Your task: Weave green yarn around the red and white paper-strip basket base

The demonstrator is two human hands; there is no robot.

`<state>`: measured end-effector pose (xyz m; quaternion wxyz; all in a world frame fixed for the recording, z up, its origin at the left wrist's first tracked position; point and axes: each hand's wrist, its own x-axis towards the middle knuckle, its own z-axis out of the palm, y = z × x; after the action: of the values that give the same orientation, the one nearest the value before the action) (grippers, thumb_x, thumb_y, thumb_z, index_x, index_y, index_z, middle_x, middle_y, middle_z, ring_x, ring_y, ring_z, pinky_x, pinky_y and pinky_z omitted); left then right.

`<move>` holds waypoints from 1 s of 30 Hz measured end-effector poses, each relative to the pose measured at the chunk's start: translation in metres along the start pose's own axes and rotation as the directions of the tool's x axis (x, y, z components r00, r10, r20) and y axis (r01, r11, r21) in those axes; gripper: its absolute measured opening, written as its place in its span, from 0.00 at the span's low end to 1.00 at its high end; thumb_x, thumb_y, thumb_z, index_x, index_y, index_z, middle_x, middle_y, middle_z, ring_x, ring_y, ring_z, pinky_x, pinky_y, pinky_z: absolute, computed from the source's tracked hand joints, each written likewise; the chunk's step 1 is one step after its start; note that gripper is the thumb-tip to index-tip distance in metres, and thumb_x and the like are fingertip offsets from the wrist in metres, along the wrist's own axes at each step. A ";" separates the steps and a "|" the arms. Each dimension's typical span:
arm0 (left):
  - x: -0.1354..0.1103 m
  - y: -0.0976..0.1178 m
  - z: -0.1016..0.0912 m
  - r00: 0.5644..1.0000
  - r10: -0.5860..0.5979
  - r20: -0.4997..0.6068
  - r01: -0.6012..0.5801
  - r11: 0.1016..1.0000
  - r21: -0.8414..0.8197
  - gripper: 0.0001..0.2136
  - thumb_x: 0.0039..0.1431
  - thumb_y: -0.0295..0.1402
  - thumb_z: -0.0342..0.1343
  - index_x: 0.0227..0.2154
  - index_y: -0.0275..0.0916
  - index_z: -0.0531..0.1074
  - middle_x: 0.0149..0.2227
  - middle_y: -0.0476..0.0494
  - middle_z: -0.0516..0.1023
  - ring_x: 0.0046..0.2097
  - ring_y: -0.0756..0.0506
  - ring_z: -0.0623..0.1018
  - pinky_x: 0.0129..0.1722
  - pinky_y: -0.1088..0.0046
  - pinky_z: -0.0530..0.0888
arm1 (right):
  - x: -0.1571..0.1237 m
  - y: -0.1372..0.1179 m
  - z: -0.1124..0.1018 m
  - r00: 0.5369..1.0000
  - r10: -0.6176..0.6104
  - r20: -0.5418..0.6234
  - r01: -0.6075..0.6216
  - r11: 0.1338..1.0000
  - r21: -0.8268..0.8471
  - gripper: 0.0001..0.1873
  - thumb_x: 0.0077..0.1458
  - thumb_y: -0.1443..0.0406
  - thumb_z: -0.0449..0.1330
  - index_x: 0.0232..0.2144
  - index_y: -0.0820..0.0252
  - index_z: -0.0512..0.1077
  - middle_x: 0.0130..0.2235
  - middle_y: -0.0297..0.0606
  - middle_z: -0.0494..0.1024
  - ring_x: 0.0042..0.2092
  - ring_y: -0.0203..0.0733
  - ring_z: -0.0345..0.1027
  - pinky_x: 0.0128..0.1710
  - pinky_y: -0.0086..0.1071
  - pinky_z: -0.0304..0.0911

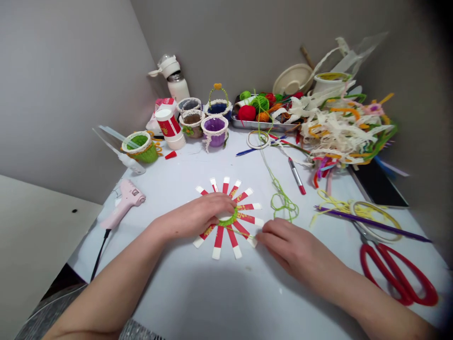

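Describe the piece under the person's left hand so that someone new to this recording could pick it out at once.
On the white work table, look at the middle, between the two forearms. The left hand rests on a flat sunburst of red-and-white paper strips spreading from a green yarn ring. Its flat, spoked shape sets it apart from the upright small yarn-rimmed baskets farther back.

A sunburst of red-and-white paper strips [219,241] lies flat, near and centred in the scene, radiating from a small ring of green yarn [229,220]. A thin green strand [242,233] runs out across the near right strips; the centre is partly covered, so the weave there is hard to make out.
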<state>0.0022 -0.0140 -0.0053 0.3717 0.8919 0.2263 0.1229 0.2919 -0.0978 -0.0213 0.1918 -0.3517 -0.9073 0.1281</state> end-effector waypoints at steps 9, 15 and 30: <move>-0.004 -0.005 0.001 1.000 0.009 0.000 -0.009 1.000 -0.006 0.21 0.64 0.14 0.49 0.53 0.41 0.74 0.62 0.38 0.76 0.65 0.41 0.73 0.65 0.58 0.73 | -0.008 -0.022 0.006 0.979 -0.072 0.189 0.078 0.997 -0.025 0.13 0.67 0.75 0.55 0.30 0.61 0.73 0.35 0.39 0.74 0.35 0.42 0.67 0.32 0.35 0.65; -0.002 -0.004 0.000 1.000 0.010 0.008 -0.009 0.999 -0.031 0.21 0.64 0.13 0.49 0.51 0.41 0.74 0.60 0.39 0.77 0.64 0.40 0.74 0.64 0.56 0.73 | -0.011 -0.015 0.006 0.996 0.002 0.085 0.010 0.989 -0.147 0.13 0.60 0.79 0.53 0.32 0.61 0.74 0.34 0.41 0.74 0.34 0.45 0.67 0.31 0.38 0.64; 0.002 0.011 0.002 0.998 0.057 0.007 -0.057 0.998 -0.017 0.14 0.66 0.17 0.51 0.48 0.38 0.73 0.60 0.35 0.77 0.63 0.39 0.76 0.63 0.57 0.73 | 0.023 0.024 0.034 0.904 0.368 -0.217 -0.360 0.930 0.079 0.10 0.69 0.67 0.59 0.33 0.59 0.75 0.33 0.36 0.74 0.35 0.42 0.70 0.37 0.35 0.63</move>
<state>0.0086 -0.0211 0.0010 0.3763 0.8953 0.1985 0.1319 0.2753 -0.0682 -0.0541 0.2739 -0.5235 -0.7951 0.1370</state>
